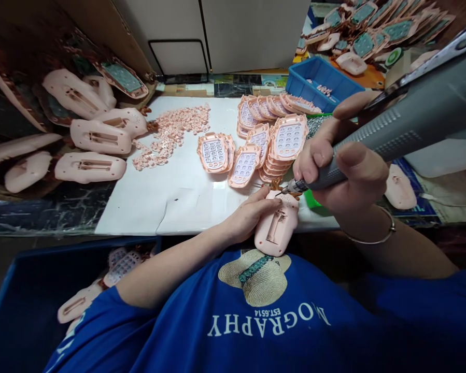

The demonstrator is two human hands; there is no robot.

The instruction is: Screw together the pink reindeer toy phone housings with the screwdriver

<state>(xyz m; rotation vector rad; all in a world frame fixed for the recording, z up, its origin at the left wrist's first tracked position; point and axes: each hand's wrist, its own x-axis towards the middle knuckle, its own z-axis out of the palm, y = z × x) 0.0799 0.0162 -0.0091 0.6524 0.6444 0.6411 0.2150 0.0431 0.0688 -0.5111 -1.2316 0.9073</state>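
My left hand [252, 212] grips a pink plastic toy phone [278, 228] by its upper left side, back face up, its battery slot uncovered. In my right hand [345, 166] is a grey electric screwdriver [392, 119], fingers wrapped round its body. The bit's tip meets the upper part of the toy phone's back, near a brown antler-like piece on its top edge. Just beyond the toy phone lie stacked pink front shells [289, 137] with pale keypads. A green tray [314, 199] of small metal screws is partly hidden behind my right hand.
Small pink buttons [170, 134] lie spread over the white board [135, 207]. Pink toy phone bodies [100, 135] fill a cardboard box on the left. A blue bin [314, 77] stands at the back right, near more shells [399, 31]. A dark blue crate [26, 290] sits below left.
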